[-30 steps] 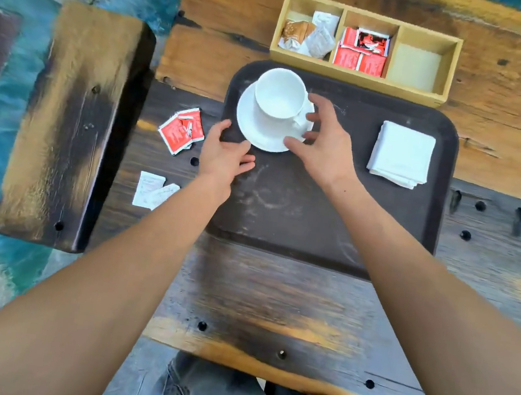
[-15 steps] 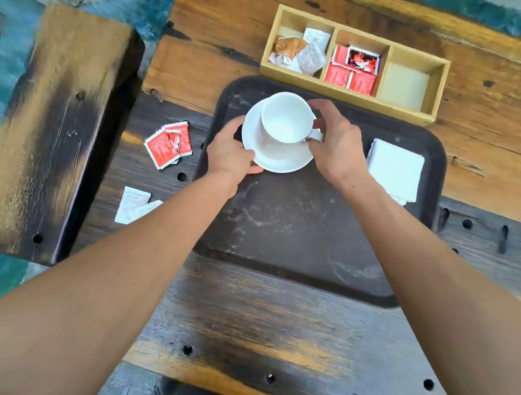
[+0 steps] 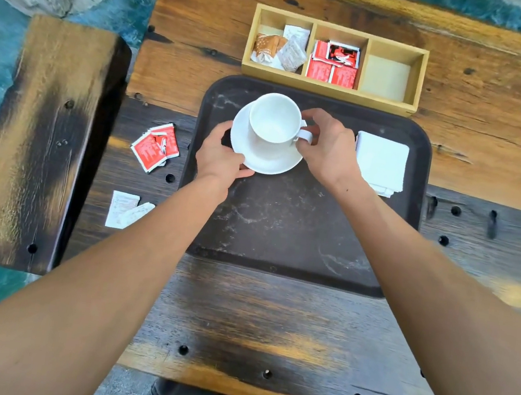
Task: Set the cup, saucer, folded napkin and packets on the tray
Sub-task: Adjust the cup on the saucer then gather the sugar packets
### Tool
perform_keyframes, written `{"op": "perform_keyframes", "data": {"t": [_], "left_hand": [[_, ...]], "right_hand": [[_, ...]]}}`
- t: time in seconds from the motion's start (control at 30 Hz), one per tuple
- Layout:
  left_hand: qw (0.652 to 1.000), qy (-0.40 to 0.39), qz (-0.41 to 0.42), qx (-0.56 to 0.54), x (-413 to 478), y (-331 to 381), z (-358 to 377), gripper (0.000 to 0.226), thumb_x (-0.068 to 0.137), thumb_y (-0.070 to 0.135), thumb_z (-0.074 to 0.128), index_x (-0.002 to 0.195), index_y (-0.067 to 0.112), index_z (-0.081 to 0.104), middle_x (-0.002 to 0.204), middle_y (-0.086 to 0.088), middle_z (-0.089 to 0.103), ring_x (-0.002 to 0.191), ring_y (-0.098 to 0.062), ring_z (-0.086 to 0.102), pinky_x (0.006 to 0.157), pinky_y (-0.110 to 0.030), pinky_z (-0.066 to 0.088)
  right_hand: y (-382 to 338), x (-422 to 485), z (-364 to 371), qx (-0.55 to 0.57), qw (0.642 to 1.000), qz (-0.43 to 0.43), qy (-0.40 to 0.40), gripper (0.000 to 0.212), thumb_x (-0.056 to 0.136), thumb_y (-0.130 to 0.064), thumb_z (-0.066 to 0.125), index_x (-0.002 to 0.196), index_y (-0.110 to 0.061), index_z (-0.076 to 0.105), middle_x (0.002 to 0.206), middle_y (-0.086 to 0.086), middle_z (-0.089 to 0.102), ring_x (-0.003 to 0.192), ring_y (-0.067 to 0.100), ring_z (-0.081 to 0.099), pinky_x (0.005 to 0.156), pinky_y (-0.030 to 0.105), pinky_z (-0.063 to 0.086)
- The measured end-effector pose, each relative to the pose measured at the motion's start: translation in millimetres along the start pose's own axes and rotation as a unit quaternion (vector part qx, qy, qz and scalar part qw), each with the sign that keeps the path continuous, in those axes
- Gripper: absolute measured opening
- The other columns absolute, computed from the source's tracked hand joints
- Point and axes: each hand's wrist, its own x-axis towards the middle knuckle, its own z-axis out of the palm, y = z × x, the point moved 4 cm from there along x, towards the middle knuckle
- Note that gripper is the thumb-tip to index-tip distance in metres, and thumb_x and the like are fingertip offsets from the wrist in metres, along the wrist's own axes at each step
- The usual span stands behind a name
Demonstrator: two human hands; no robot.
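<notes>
Pinching the one saucer (image 3: 265,158) is the left hand (image 3: 221,159); right hand (image 3: 329,150) pinches the one cup (image 3: 273,118). One napkin (image 3: 381,161); packet print unreadable.

I see bright, even daylight with only soft shadows. The edges bend from the wide lens, and the corners look slightly blurred.

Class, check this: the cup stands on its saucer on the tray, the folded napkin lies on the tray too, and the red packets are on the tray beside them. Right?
Not quite. In the head view the red packets lie on the table, left of the tray. The cup, saucer and napkin are as stated.
</notes>
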Motion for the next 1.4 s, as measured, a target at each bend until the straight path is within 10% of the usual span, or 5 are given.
{"op": "perform_keyframes", "data": {"t": [0.43, 0.63, 0.93, 1.17, 1.4], "left_hand": [[0.999, -0.033, -0.015, 0.026, -10, -3, -8, 0.081, 0.092, -0.006, 0.065, 0.157, 0.032, 0.034, 0.118, -0.014, 0.066, 0.102, -0.025, 0.071, 0.079, -0.032, 0.064], [0.998, -0.023, -0.035, 0.043, -21, -8, -33, 0.079, 0.090, -0.003, 0.063, 0.157, 0.027, 0.033, 0.102, -0.006, 0.064, 0.092, -0.022, 0.069, 0.093, -0.039, 0.060], [0.989, 0.058, 0.035, 0.130, -44, -29, -125, 0.024, 0.085, -0.004, 0.067, 0.105, 0.008, 0.074, 0.094, -0.006, 0.069, 0.095, -0.025, 0.069, 0.094, -0.039, 0.058], [0.908, 0.155, 0.085, 0.380, -54, -62, -200, 0.056, 0.075, 0.021, 0.084, 0.127, 0.021, 0.062, 0.125, -0.012, 0.057, 0.118, -0.034, 0.048, 0.102, -0.042, 0.042], [0.938, 0.164, 0.093, 0.292, -55, -84, -218, 0.044, 0.083, 0.004, 0.069, 0.125, 0.013, 0.062, 0.116, -0.013, 0.062, 0.116, -0.031, 0.052, 0.098, -0.033, 0.040]], "right_hand": [[11, -11, 4, 0.072, 0.992, 0.102, -0.015, 0.050, 0.085, -0.002, 0.061, 0.134, -0.014, 0.058, 0.121, 0.005, 0.071, 0.111, 0.023, 0.066, 0.091, 0.033, 0.054], [34, -63, 38, 0.138, 0.966, 0.216, 0.024, 0.032, 0.085, 0.000, 0.054, 0.111, -0.014, 0.067, 0.091, -0.001, 0.071, 0.094, 0.024, 0.070, 0.087, 0.049, 0.060], [-28, -105, 112, 0.148, 0.985, 0.075, -0.048, 0.030, 0.087, 0.006, 0.052, 0.095, -0.018, 0.069, 0.091, 0.003, 0.071, 0.088, 0.025, 0.071, 0.081, 0.025, 0.057], [-89, -98, 146, 0.012, 0.990, -0.100, -0.102, 0.028, 0.086, 0.006, 0.055, 0.103, -0.011, 0.069, 0.095, 0.003, 0.068, 0.088, 0.021, 0.065, 0.088, 0.032, 0.054], [-136, -94, 211, -0.317, 0.890, -0.274, -0.179, 0.048, 0.089, -0.037, 0.070, 0.132, -0.019, 0.056, 0.126, 0.006, 0.056, 0.121, 0.029, 0.049, 0.096, 0.042, 0.042]]}}
